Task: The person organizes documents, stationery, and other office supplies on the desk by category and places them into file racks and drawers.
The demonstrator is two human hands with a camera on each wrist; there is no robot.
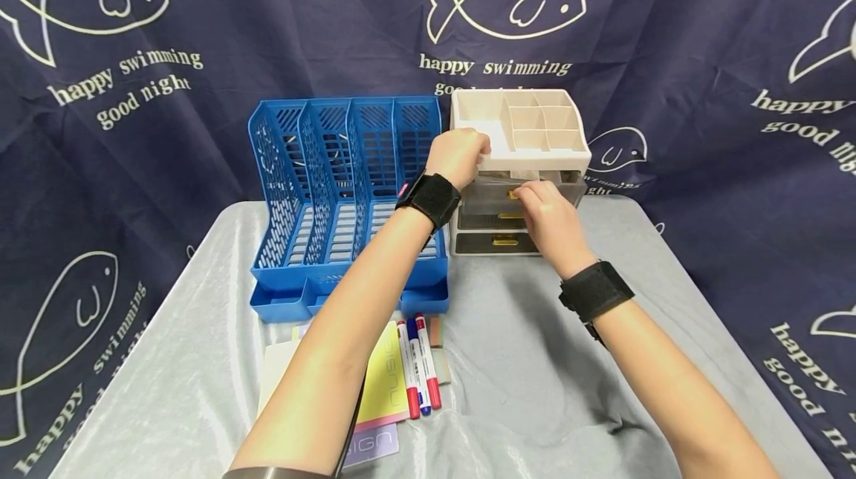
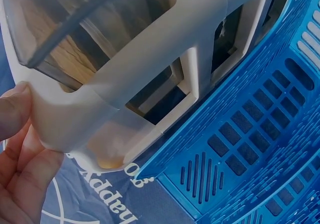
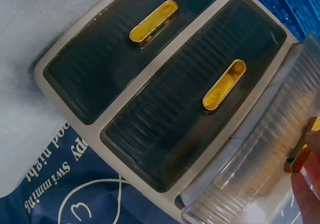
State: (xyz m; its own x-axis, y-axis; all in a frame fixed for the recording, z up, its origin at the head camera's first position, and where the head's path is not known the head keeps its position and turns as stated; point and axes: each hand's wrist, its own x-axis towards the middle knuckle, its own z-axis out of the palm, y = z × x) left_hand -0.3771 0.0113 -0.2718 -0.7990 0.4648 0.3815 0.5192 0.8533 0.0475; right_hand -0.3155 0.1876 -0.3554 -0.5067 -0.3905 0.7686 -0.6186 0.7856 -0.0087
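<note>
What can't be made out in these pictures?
Head view: part of the yellow pad, hidden by the left forearm.
Head view: lettering on the markers, too small to read.
Right wrist view: contents of the top drawer, blurred behind its ribbed plastic.
Left wrist view: the rest of the left hand, cut off by the left edge.

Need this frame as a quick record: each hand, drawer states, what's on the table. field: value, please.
left hand: grips white organizer near its top
right hand: pinches gold handle of top drawer
top drawer: pulled partly out
lower drawers: two, both closed
beside organizer: blue rack, on the left in head view
in front of rack: three markers, yellow notepad partly hidden by left forearm
</note>
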